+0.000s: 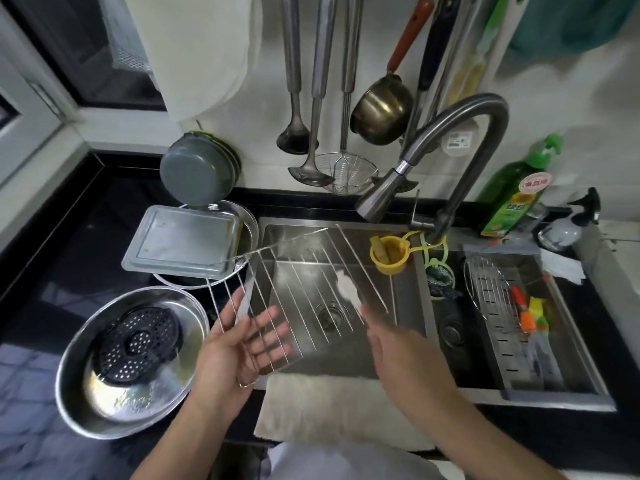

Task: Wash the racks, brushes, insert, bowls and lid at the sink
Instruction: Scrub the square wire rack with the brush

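Head view | wire rack (304,289) is held tilted over the sink (408,348) | left hand (239,344) supports it, fingers straight | right hand (398,344) blurred, grip cannot be told | judged light, stiff, slippery; best gripped at the frame edge

The green bottle (516,192) bears a label too blurred to read.

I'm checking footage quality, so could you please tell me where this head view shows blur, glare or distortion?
Head view: the right hand is smeared by motion blur; the rack wires streak near it. The left hand is sharper. Glare on the bowl at left. Wide-angle bending curves the counter edges and hanging ladles; corners look soft.
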### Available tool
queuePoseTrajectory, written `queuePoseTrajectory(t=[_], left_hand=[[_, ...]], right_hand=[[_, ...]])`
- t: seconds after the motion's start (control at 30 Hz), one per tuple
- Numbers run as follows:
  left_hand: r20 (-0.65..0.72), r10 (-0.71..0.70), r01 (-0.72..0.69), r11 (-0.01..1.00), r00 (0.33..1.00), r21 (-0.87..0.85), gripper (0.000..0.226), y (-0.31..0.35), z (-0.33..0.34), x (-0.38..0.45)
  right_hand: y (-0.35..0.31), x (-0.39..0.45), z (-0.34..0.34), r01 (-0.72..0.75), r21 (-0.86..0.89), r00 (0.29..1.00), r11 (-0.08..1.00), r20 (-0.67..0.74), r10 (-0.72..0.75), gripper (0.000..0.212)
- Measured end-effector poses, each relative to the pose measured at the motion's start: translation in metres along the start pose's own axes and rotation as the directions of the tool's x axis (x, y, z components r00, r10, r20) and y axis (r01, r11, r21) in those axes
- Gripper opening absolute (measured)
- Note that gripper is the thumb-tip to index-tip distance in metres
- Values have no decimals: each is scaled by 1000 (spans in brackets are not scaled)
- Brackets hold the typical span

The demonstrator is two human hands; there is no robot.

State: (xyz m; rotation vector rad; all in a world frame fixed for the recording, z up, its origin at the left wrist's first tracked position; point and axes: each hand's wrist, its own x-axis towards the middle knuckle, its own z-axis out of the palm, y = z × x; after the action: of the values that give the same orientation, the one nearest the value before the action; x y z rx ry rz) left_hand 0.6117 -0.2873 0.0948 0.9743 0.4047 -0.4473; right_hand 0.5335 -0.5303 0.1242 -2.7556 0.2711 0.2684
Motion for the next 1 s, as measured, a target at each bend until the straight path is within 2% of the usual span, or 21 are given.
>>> queuePoseTrajectory(t=[0.07,0.13,0.23,0.33,0.47,0.57,0.7,0.8,0.9,1.0], left_hand=[[-46,0,-2,999,999,-43,43,-1,-8,2],[-68,-42,38,997,997,-61,43,-7,-11,0],[-57,-73,69,995,996,-72,43,-20,-5,-3],[-52,-28,25,997,998,-70,45,-20,5,-2],[-48,18,-20,999,999,-46,45,-6,10,1],[-5,-12,12,1000,1000,21,43,-4,14,-5],[69,-59,53,994,996,92,44,-18,27,-18],[68,-44,40,997,997,65,43,-19,29,-20],[12,-6,6,1000,1000,23,43,-10,20,-12],[-55,17,-16,1000,998,15,43,-3,5,-8]], right_hand=[[6,-34,11,-23,-11,994,1000,105,24,54],[13,-41,11,-49,-7,989,999,139,49,55],[9,-22,5,-61,47,998,997,24,60,52],[0,-12,2,-7,91,996,996,-90,15,51],[4,-41,6,-21,45,1000,999,-13,21,52],[1,-36,1,-46,14,998,999,30,46,53],[-15,25,-13,-30,19,994,999,-107,32,49],[-16,52,-23,13,-40,989,999,-148,-19,46],[-9,14,-3,40,-29,997,999,-68,-42,50],[8,-37,13,13,58,998,998,57,-16,55]])
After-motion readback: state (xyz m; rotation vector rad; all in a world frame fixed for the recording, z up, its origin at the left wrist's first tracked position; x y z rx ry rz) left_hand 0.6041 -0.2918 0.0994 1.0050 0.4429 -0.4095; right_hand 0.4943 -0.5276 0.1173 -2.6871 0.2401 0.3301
